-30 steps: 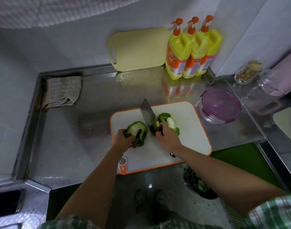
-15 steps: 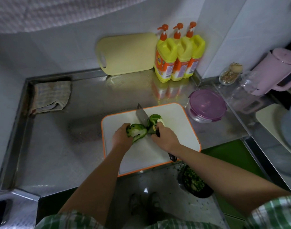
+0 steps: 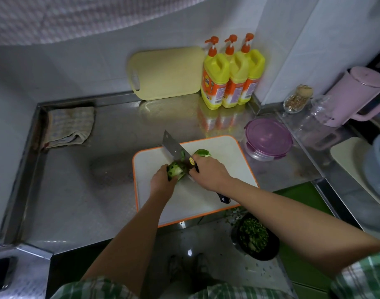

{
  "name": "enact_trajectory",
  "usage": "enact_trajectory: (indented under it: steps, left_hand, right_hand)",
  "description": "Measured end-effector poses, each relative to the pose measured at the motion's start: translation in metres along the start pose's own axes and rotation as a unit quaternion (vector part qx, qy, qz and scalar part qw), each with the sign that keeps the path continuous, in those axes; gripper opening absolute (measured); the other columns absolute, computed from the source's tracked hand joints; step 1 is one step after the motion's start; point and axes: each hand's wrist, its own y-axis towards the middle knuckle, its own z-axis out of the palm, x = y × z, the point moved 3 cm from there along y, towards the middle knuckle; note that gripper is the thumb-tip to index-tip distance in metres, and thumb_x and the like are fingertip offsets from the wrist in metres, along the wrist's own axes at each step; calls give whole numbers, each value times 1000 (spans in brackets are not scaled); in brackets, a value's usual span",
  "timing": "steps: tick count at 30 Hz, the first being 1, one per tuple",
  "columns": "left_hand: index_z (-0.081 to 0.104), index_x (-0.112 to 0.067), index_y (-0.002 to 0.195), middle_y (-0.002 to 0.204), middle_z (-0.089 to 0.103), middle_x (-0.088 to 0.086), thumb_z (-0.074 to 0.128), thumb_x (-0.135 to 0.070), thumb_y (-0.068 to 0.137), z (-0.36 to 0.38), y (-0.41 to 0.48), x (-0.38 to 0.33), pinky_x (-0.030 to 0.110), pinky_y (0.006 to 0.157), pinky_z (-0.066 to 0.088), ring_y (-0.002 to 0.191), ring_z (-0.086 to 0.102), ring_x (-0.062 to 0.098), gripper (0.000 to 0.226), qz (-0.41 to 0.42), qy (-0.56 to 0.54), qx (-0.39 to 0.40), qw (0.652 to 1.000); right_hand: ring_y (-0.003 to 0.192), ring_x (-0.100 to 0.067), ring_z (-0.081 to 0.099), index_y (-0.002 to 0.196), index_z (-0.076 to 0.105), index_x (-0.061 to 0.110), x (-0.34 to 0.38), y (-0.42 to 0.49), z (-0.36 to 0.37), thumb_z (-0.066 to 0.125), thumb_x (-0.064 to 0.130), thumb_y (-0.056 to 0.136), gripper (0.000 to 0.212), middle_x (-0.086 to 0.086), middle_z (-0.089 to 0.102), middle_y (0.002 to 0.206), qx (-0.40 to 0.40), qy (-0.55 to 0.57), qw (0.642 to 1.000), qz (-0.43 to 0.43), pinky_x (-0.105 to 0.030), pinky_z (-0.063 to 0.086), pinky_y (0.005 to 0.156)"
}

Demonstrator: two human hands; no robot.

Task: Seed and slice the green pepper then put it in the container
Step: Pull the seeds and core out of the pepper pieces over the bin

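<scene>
Black bowl point(image 3: 254, 240) of chopped green scraps sits nearest, below the near edge of the steel surface point(image 3: 81, 201). On that near edge lies the white cutting board point(image 3: 219, 152) with its orange rim. Over the board's middle, the left hand point(image 3: 162, 183) has its fingers curled round a green pepper half point(image 3: 175, 169), pale core showing. The right hand point(image 3: 208, 172) is closed round the knife point(image 3: 174, 147), whose blade slants toward the board's far left corner. The blade seems to meet the pepper half, though the hands hide the contact. Just behind the right hand lies a second pepper piece point(image 3: 203, 152). Beside the board's far right corner stands the container point(image 3: 267, 137), purple lid on. A folded cloth point(image 3: 68, 126) lies in the surface's far left corner. Three yellow bottles point(image 3: 232, 76) and a yellow board point(image 3: 167, 72) stand along the far edge.
</scene>
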Motion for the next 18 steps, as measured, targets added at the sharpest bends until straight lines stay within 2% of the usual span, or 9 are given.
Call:
enact_trajectory:
  steps: [5,10,18]
  left_hand:
    - [44,-5,134,119,63,19,63,-22,92,0,-2,0,39,86,44,109,57,37,49,-5,-9,-16,1000]
    - [44,-5,130,116,63,19,65,-22,91,1,-2,-3,41,86,45,107,58,38,48,-5,-5,-14,1000]
    - [46,-7,125,111,64,18,63,-24,92,3,0,-7,44,85,47,103,60,37,41,20,47,-6,999]
  right_hand:
    - [89,-37,58,107,50,10,0,-6,-2,46,25,92,22,-16,61,96,2,-24,1000,-9,-34,35,62]
    - [90,-38,58,107,50,12,2,-11,-4,45,27,94,21,-16,63,99,-10,-33,999,-8,-34,35,63]
    - [96,-37,58,111,49,9,8,-10,-7,43,24,94,23,-17,61,105,24,-57,998,6,-34,36,68]
